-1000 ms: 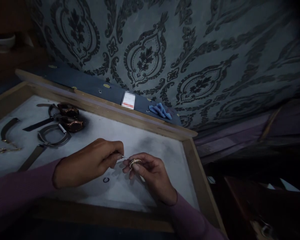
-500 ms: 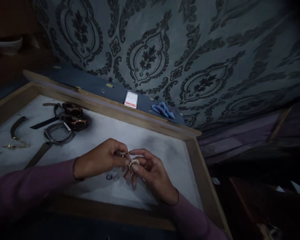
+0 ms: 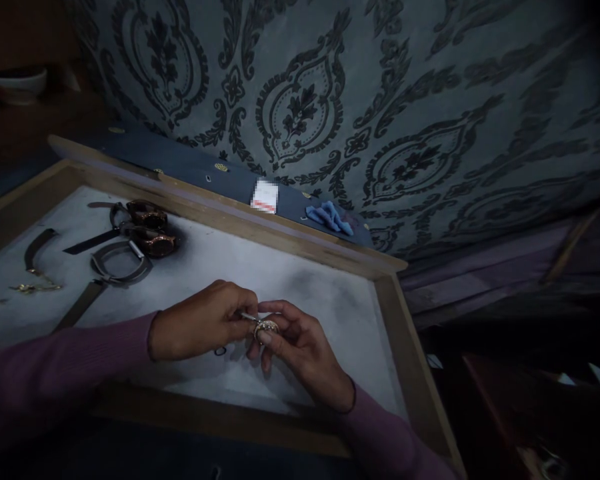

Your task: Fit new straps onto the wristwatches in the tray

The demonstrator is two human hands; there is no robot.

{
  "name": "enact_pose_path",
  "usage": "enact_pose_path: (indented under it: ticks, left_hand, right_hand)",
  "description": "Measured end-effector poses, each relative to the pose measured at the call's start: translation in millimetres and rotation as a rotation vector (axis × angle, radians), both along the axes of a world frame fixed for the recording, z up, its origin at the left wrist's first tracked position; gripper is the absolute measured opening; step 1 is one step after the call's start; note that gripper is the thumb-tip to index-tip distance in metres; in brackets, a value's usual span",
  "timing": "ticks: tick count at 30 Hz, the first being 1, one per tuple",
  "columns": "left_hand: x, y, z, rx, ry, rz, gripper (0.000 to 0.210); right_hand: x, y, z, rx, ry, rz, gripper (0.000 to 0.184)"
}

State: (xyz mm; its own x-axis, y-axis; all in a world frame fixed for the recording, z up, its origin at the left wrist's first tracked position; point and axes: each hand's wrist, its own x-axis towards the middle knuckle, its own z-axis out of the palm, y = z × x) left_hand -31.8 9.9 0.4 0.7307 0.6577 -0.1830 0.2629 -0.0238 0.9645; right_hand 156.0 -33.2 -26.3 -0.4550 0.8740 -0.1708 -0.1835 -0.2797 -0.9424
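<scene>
My right hand [image 3: 305,350] is closed on a small round gold watch case [image 3: 267,328], thumb in front and fingers behind. Between the thumb and fingers of my left hand [image 3: 205,320] is a slim metal tool [image 3: 249,316]; its far end meets the upper edge of the watch case. Whether it is tweezers or a screwdriver is hidden by the fingers. Under my left hand a small dark ring [image 3: 221,351] lies on the white floor of the shallow wooden tray [image 3: 387,320].
Dark watches and straps [image 3: 123,263] lie in the tray's left part, with brown-rimmed watches [image 3: 153,230] behind and a thin gold chain [image 3: 35,287] farther left. Beyond the raised back rim are a white packet [image 3: 265,196] and a crumpled blue cloth [image 3: 330,217]. Patterned fabric hangs behind.
The tool in my left hand has come down onto the watch case, from just above it. My right hand keeps its hold, with the case slightly turned. The view has shifted slightly.
</scene>
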Motion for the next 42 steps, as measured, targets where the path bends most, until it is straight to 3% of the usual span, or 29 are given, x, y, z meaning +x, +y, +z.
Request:
enact_pose_path:
  ticks: [17,36,40,42]
  left_hand:
    - [-0.3,2.4,5.6,-0.213,-0.083,-0.013,0.026]
    - [-0.8,3.6,-3.4,-0.353,-0.148,-0.016,0.022]
    - [-2.5,6.0,5.7,-0.334,-0.170,-0.030,0.023]
    - [-4.6,6.6,11.6,-0.237,-0.109,-0.013,0.023]
  right_hand:
    - [0.8,3.0,0.8,-0.049,0.051,0.022,0.026]
    - [0.6,2.8,3.4,-0.044,0.047,0.039,0.025]
    - [1.9,3.9,3.6,-0.055,0.072,0.003,0.028]
    - [3.2,4.8,3.8,-0.038,0.078,-0.026,0.025]
